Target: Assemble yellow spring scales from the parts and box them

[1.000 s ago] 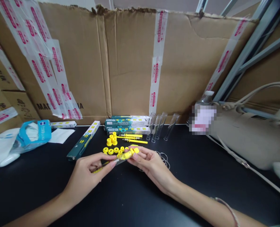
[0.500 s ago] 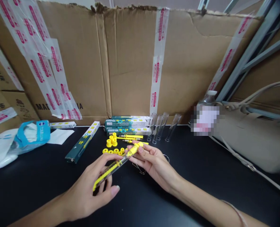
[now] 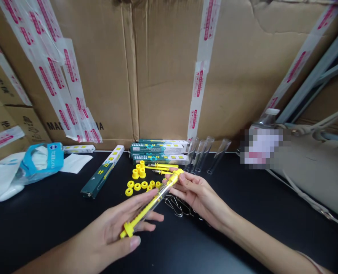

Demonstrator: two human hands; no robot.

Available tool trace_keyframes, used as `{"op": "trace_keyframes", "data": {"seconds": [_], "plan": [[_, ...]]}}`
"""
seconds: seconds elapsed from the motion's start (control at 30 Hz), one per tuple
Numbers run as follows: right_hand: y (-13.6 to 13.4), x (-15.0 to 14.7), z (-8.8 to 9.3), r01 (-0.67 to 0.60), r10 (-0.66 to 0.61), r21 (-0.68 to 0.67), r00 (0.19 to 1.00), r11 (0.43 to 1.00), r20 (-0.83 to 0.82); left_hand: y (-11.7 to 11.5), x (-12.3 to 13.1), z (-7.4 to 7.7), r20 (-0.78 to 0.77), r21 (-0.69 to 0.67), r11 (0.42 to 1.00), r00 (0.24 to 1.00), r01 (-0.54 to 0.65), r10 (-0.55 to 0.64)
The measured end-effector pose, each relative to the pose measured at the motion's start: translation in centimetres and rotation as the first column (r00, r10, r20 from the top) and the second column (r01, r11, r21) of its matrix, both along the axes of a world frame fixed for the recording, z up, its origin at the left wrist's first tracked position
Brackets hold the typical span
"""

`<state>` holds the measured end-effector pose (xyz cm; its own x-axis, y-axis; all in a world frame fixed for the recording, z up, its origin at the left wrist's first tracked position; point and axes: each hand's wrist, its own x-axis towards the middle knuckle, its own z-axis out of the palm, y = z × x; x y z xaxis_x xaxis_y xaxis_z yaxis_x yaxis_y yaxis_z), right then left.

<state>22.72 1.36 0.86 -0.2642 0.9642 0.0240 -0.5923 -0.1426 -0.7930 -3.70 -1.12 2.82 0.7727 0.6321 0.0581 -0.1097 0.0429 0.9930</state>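
Black surface (image 3: 257,228), taped cardboard wall behind. Left hand (image 3: 114,234) pinches flanged lower end of clear plastic tube with yellow inner rod (image 3: 154,201), thumb beneath, fingers over. Right hand (image 3: 199,194) pinches tube's yellow top cap. Since second ago: tube swung from near level to long diagonal, and left hand slid down to its foot. I judge rod seated full length. Loose yellow ring caps (image 3: 137,186) and wire hooks (image 3: 176,205) lie just beyond.
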Motion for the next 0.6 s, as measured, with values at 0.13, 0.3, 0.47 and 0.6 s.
{"op": "trace_keyframes", "data": {"seconds": [0.13, 0.3, 0.47, 0.6], "plan": [[0.5, 0.6, -0.2, -0.027, 0.027, -0.014, 0.999, 1.0, 0.021, 0.2, 0.4, -1.0, -0.076, 0.02, 1.0, 0.997, 0.022, -0.02], [1.2, 1.3, -0.7, -0.028, 0.029, -0.026, 0.999, 0.999, 0.016, 0.4, 2.2, -2.3, 0.016, 0.099, 0.991, 0.996, -0.09, 0.088], [1.8, 1.7, -1.2, 0.049, -0.05, -0.017, 0.998, 0.999, -0.033, 1.8, 2.2, -2.5, 0.138, 0.043, 0.952, 0.946, -0.303, 0.294], [1.7, 2.1, -1.3, 0.09, -0.092, -0.037, 0.994, 0.995, -0.058, 3.0, 1.1, -2.1, 0.134, 0.156, 0.945, 0.954, -0.287, 0.267]]}}
